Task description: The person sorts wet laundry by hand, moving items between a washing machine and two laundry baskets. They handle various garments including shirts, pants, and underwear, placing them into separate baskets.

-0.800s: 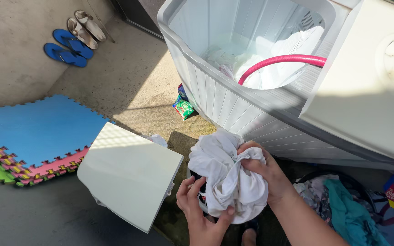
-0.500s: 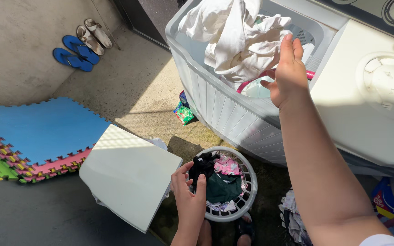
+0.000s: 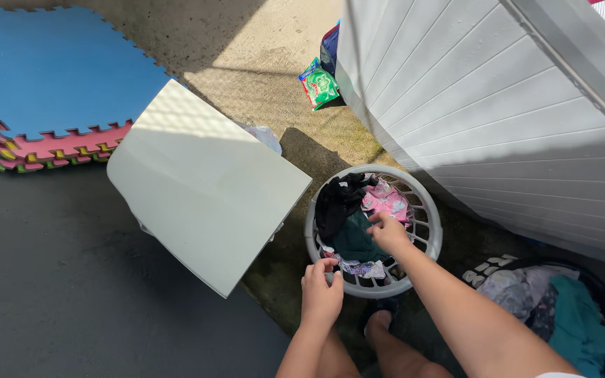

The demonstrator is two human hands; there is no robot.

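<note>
On the right, washer: big white ribbed washing machine (image 3: 498,119), only its side wall shows; tub and top are cut off.
Board: pale flat panel (image 3: 204,182) lies tilted on the floor, left of the basket, covering something white beneath.
Mats: blue and pink foam mats (image 3: 50,77) stacked at top left.
Second pile: dark tub of clothes (image 3: 561,308) at lower right, partly cut off by the arm and frame edge.
Basket: round white slatted laundry basket (image 3: 425,217) sits on the floor between panel and washer.
Clothes: black, green and pink garments (image 3: 355,217) fill the basket; soft, limp and probably light, best gathered in a bunch from the top.
Right hand: right hand (image 3: 388,232) reaches into the basket, fingers curled onto the clothes; whether it grips yet I cannot tell.
Left hand: left hand (image 3: 321,290) closes over the basket's near rim.
Packet: small green packet (image 3: 318,82) by the washer's foot.
</note>
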